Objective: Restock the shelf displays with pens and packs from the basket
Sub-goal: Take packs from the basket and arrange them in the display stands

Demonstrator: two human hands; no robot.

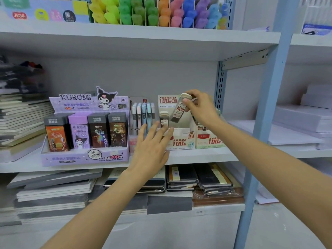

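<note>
A stationery shop: white retail shelving [197, 157] carries a Kuromi display box [84, 157] at nine o'clock, highlighters [136, 15] at twelve (sorted by hue), and stacked notebooks [53, 191] at seven.

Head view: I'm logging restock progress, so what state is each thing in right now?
right hand, pinches the lead case near its top
lead case, tilted, held above the white display box
left hand, open, fingers spread, holding nothing
second lead case, upright in the white display box
Kuromi display box, four packs upright in front
pens, standing upright
</note>
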